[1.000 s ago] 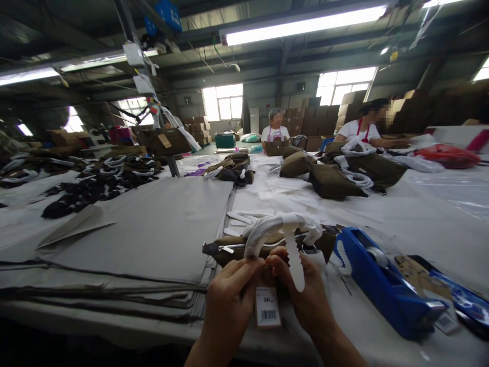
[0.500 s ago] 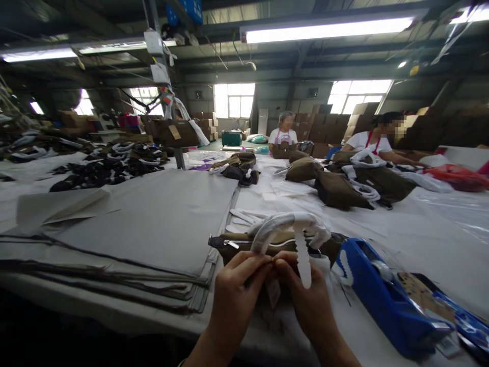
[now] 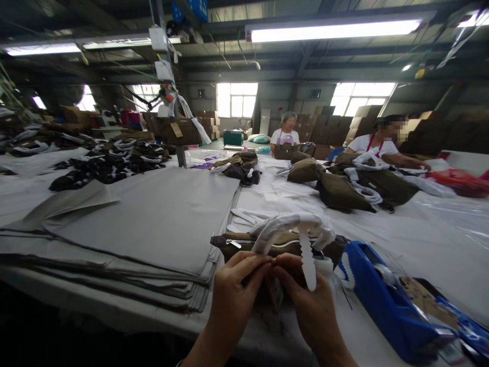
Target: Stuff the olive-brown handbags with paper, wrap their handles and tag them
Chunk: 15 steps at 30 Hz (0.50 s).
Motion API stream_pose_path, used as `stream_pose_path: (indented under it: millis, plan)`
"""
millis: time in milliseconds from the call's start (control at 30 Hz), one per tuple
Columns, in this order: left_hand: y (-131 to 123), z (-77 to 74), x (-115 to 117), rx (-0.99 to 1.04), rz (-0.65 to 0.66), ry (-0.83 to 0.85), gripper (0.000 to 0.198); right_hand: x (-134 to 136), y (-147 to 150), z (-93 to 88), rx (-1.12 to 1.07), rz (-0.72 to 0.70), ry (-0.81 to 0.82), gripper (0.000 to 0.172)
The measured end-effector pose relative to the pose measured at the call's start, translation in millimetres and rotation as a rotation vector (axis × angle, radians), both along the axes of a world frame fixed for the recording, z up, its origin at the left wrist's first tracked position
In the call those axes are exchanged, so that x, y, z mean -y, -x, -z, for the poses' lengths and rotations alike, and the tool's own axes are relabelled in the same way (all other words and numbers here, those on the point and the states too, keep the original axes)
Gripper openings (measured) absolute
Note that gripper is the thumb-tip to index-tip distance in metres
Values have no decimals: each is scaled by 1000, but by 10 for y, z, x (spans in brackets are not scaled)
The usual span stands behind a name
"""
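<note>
An olive-brown zipped bag [image 3: 286, 238] lies on the table in front of me, its handle [image 3: 273, 228] wrapped in white and arching upward. My left hand [image 3: 235, 290] and my right hand [image 3: 315, 306] meet at the near base of the handle. Thumb and fingers of both are pinched together, tip to tip; what they pinch is too small and covered to make out. Below the fingertips hangs a small pale tag-like piece [image 3: 276, 292], blurred. A white strip with wavy edges [image 3: 307, 262] hangs down from the handle, in front of my right hand's fingers.
At right sits a blue tape dispenser [image 3: 393, 306]. Stacked grey sheets [image 3: 153, 229] cover the left of the table. More white strips [image 3: 244, 219] lie behind the bag. Further back are several brown bags [image 3: 340, 191] and two people, one [image 3: 284, 137] across the table.
My view has shifted slightly, so everything sits a little differently in the picture. Both hands stay pinched at the handle's base, and the small hanging piece has turned a little.
</note>
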State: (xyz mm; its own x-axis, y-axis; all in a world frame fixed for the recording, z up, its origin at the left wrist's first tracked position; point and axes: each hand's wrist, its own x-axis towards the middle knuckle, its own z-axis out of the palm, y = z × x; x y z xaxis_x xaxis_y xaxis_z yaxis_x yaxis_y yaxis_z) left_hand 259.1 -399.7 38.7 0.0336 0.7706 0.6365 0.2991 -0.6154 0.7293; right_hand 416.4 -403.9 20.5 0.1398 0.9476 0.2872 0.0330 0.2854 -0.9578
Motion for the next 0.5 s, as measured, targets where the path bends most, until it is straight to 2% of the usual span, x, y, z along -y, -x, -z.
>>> stream_pose_path:
  millis: [200,400,500]
  plan:
    - [36,29,25,1,53,19,22,-25,-19,76,-54,-11,43,24]
    - [39,28,32,-10,24,-2,22,-13,-6,68,-71,-28,50,22]
    - [26,16,39,-16,27,-6,20,-13,-7,78,-70,-28,2,18]
